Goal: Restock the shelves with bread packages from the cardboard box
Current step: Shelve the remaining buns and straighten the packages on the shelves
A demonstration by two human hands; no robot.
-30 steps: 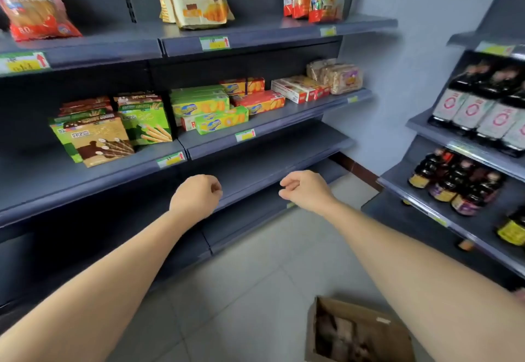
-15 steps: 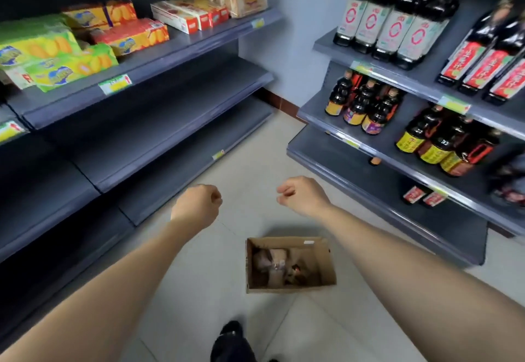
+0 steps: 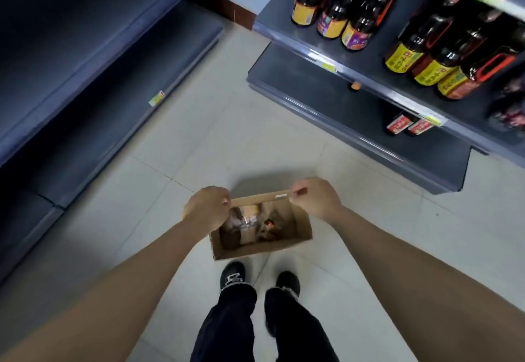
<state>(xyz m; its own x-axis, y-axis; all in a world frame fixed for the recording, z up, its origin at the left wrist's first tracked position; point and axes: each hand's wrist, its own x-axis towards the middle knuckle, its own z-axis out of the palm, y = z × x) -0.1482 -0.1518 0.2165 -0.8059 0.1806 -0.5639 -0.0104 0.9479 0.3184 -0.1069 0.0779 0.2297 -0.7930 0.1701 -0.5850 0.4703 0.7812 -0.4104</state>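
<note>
Cardboard box is seen on the pale tiled floor, open at the top, just in front of two black shoes and dark trousers; bread packages in clear wrapping are seen inside it, lying against the left and middle part, and they are somewhat blurred, so that their number cannot be told. Both arms are stretched forward and down. The left hand is held over the far left corner of the box, with the fingers curled into a fist and nothing seen inside it; the right hand is held over the far right corner, also with the fingers curled in and nothing gripped. Both hands look large against the box and the shoes, so they are judged to be above the box and not on its rim. Dark grey shelves are seen on the left side, and a small yellow price label is fixed on one front edge. A second shelf unit is seen on the right; dark bottles with yellow, purple and red labels are standing on it in rows.
</note>
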